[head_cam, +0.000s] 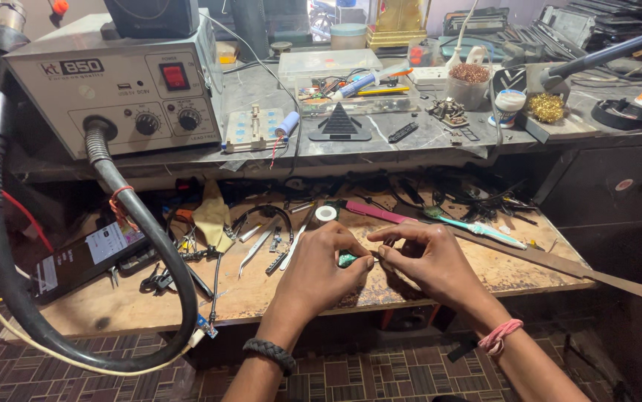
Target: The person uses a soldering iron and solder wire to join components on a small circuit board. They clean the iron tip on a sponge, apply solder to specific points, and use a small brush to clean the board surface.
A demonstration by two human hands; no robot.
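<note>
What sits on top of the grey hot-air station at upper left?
A dark box-shaped device rests on the grey station; its upper part runs out of frame, so its kind stays unclear. Both hands work lower down, at the wooden bench.

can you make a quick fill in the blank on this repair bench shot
1. Both hands, left hand and right hand, pinch a small ____ part between them.
2. The left wrist wears a dark braided band; the right wrist wears a ____ one.
3. The grey station has a ____ power switch.
4. The tweezers lie to the ____ of the hands.

Missing words: green; pink; red; left
</note>
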